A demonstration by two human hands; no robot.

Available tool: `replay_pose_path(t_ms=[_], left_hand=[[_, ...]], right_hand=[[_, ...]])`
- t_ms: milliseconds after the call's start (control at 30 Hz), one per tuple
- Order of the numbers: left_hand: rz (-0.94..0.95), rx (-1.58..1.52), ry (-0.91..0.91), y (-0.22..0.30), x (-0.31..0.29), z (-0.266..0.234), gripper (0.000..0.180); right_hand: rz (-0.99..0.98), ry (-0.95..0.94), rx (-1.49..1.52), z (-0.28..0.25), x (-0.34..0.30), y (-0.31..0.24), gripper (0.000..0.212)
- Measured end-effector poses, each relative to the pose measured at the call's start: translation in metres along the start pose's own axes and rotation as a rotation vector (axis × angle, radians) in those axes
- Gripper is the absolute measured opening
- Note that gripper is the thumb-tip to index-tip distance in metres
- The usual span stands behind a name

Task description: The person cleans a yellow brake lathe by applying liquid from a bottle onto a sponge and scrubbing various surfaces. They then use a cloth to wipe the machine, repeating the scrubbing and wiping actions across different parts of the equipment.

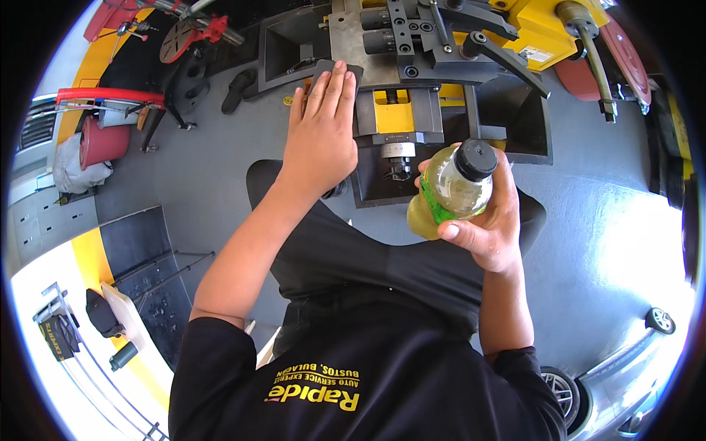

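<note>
My right hand point(491, 220) grips a small clear plastic bottle point(450, 187) of yellowish liquid with a black cap and a green label band, held upright in front of me. My left hand point(322, 132) is stretched forward, palm down, its fingers together and resting flat on a dark grey pad-like plate point(354, 71) at the edge of a grey and yellow machine point(412, 66). Below the hands are my black trousers and black shirt.
The machine has a yellow block, a black lever arm point(507, 59) and grey steel plates. A red disc point(625, 55) sits at upper right, red stands and a red bucket point(103, 140) at upper left. A silver car's wheel point(562, 389) shows at lower right.
</note>
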State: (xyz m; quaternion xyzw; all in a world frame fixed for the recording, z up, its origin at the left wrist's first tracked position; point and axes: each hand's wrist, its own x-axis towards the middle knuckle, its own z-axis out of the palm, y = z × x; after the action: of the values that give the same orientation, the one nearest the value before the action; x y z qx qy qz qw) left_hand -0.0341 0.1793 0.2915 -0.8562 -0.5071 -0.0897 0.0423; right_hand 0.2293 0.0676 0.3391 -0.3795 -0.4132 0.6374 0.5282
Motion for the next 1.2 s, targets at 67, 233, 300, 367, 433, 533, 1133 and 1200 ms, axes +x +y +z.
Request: replay_pose_path(t_ms=[67, 233, 300, 367, 433, 533, 1133, 1200], left_hand=[[0.051, 0.057, 0.029, -0.013, 0.023, 0.000, 0.090], [0.001, 0.039, -0.077, -0.014, 0.048, -0.005, 0.091], [0.000, -0.009, -0.142, 0.004, 0.020, -0.015, 0.086], [-0.026, -0.032, -0.168, 0.000, 0.031, -0.019, 0.084], [-0.059, -0.013, -0.175, -0.015, 0.062, -0.018, 0.086], [-0.097, 0.012, 0.053, -0.039, 0.107, 0.025, 0.082], [0.006, -0.071, -0.027, -0.010, 0.036, -0.004, 0.064], [0.008, -0.049, 0.023, -0.034, 0.069, 0.006, 0.061]], right_hand=[[0.040, 0.023, 0.033, 0.004, 0.004, -0.002, 0.098], [0.000, 0.016, 0.017, 0.008, 0.003, -0.003, 0.098], [0.006, 0.024, 0.021, 0.003, -0.001, -0.004, 0.097], [0.030, 0.027, 0.032, 0.002, -0.002, 0.000, 0.096], [0.031, 0.020, 0.010, 0.004, 0.006, 0.001, 0.096], [0.031, 0.016, -0.021, 0.010, 0.010, -0.003, 0.100], [-0.023, 0.090, -0.009, 0.007, 0.012, 0.001, 0.105], [0.023, 0.096, 0.003, 0.010, 0.013, 0.001, 0.104]])
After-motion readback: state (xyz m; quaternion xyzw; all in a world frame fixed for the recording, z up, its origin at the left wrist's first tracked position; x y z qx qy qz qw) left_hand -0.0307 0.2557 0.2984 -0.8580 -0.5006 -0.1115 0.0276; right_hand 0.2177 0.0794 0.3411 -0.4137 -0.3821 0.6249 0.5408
